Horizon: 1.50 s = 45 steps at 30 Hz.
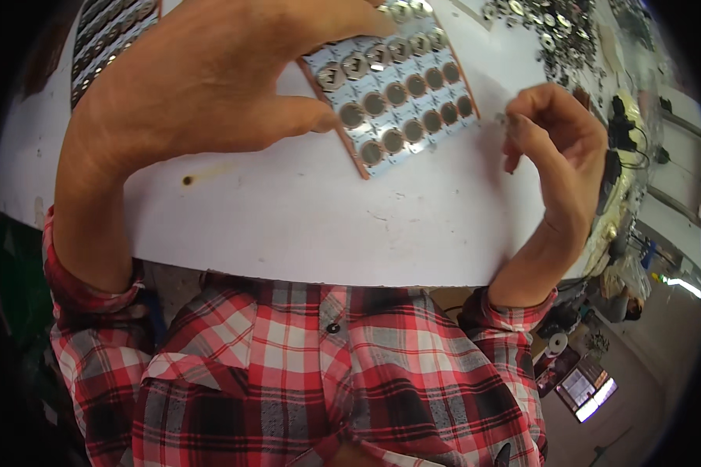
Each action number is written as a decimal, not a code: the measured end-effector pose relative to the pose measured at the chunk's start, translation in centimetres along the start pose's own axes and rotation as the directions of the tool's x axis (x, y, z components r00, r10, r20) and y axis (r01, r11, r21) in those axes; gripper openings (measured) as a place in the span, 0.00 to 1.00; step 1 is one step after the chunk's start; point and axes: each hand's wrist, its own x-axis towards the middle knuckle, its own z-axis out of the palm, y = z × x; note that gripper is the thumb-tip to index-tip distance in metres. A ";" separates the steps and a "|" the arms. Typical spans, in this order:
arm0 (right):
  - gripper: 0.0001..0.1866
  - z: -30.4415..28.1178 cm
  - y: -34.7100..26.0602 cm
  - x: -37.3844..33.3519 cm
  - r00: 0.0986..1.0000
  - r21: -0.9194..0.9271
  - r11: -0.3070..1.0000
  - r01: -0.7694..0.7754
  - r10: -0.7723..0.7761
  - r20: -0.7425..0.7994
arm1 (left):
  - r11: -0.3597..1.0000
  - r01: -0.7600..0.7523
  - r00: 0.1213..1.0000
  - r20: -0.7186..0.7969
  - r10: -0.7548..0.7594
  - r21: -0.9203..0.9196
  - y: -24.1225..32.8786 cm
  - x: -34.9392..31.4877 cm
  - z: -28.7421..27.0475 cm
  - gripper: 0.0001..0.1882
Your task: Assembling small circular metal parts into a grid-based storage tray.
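A light-blue circuit-board panel (pixel 406 103) with copper-brown edges lies tilted on the white table. Its nearer rows carry flat grey round discs (pixel 393 141); farther rows have shinier round metal pieces (pixel 354 65) with shaped tops. My left hand (pixel 202 86) hovers at the panel's left side, thumb and index finger spread apart. The thumb tip is by the left edge, the index finger reaches over the far part, and the other fingers are hidden. To the right of the panel, my right hand (pixel 557 136) pinches a tiny metal piece (pixel 503 119), mostly covered by the fingertips.
A heap of small loose metal parts (pixel 557 35) lies at the far right of the white table (pixel 311 218). Another panel with round discs (pixel 109 39) lies at the far left. Cables and plastic bags (pixel 627 156) crowd the right side.
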 end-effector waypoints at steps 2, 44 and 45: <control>0.05 0.5 0.2 0.5 0.998 0.185 0.983 0.001 -0.012 0.060 | 0.996 0.038 0.999 -0.017 -0.040 -0.085 0.4 0.2 0.1 0.34; 0.07 7.7 -1.6 -1.1 0.953 0.176 0.977 0.120 -0.163 0.255 | 0.969 -0.213 0.972 -0.070 0.223 0.129 -1.9 -0.3 3.0 0.19; 0.07 7.7 -1.7 -1.0 0.951 0.138 0.981 0.134 -0.167 0.260 | 0.970 -0.208 0.973 -0.072 0.218 0.127 -1.7 -0.3 3.0 0.19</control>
